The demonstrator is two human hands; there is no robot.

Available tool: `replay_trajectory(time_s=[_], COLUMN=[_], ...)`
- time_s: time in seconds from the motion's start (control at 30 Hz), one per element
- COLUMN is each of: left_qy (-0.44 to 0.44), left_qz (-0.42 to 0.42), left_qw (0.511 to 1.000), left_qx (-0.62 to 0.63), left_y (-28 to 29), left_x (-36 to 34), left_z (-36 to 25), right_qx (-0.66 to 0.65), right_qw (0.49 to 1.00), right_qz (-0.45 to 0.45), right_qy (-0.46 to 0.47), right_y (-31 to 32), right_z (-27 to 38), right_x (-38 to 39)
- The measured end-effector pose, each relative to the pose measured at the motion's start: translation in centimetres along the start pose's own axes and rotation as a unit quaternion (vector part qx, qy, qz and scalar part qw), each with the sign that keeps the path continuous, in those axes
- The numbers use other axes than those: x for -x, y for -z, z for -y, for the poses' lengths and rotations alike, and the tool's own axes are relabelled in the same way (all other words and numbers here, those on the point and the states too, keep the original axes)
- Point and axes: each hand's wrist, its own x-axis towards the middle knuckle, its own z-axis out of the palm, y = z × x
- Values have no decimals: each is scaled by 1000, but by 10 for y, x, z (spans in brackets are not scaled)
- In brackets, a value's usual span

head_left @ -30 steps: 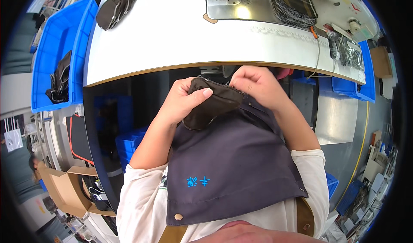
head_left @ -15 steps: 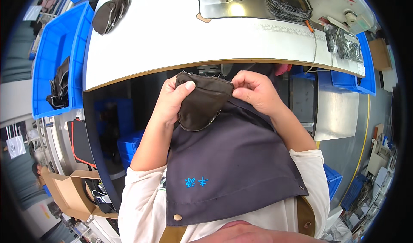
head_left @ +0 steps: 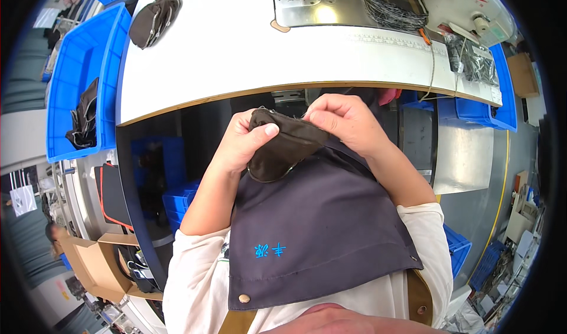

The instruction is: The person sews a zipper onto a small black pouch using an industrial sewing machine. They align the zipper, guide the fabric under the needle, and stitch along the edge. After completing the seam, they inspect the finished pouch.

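A dark brown fabric pouch with a zipper along its curved lower edge hangs in front of my apron, below the table's front edge. My left hand is closed on its left side, thumb lying on the front face. At the raw upper edge, my right hand pinches with thumb and index finger. Pale wisps of loose thread show by those fingertips; whether the pinch takes thread along with fabric is too small to tell.
A white sewing table curves ahead, with a machine bed at its far side. Stacked dark pieces lie by the machine, and more brown pouches at left. A blue bin with dark pieces stands left of the table.
My right hand has moved left along the pouch's upper edge. The pouch has tilted, its right corner lower, and my left hand has shifted slightly right with it.
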Motion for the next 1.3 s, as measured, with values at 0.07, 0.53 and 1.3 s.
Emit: replay_trajectory(time_s=[0.07, 0.53, 1.3], left_qy=[-16, -1, -81], left_qz=[27, 24, -239], left_qw=[999, 999, 955], left_qx=[-12, -44, -156], left_y=[4, -1, 145], left_x=[0, -1, 39], left_z=[1, 0, -70], right_qx=[13, 17, -58], right_qw=[1000, 1000, 986], right_qz=[-5, 22, -147], right_qy=[4, -1, 54], right_y=[-5, -11, 30], right_z=[1, 2, -20], right_x=[-1, -1, -16])
